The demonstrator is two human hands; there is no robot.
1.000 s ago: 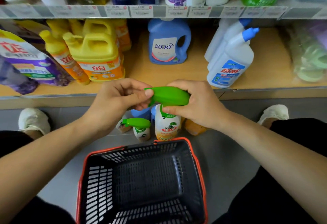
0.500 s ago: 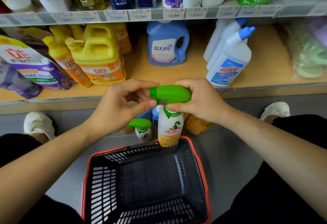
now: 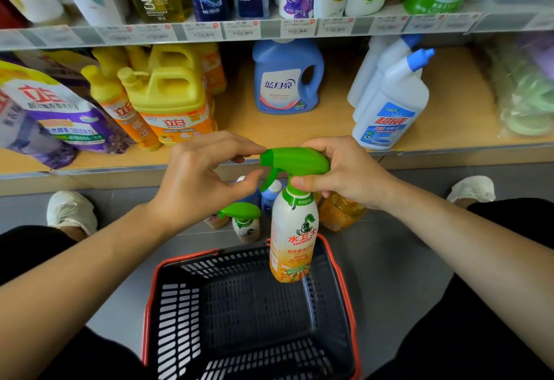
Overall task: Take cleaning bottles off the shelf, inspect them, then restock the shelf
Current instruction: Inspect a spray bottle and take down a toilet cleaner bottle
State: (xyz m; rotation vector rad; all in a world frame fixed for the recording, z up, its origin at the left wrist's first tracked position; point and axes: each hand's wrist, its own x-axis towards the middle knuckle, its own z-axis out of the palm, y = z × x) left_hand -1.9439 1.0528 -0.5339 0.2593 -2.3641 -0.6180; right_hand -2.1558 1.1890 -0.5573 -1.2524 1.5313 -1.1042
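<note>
A white and orange spray bottle with a green trigger head hangs upright above the back of the basket. My right hand grips its head and neck from the right. My left hand sits just left of the nozzle, index finger and thumb curled around the nozzle tip and trigger, touching or nearly touching them. On the floor behind stand a second green-capped spray bottle, an orange bottle and a blue-capped bottle. The wooden shelf lies beyond.
A black basket with a red rim stands on the grey floor between my knees. The shelf holds yellow detergent jugs, purple refill pouches, a blue detergent jug and white toilet-cleaner bottles. An upper shelf carries several shampoo bottles.
The spray bottle has risen and come nearer, now over the basket's back rim. My left fingers have loosened from the nozzle tip and spread around it.
</note>
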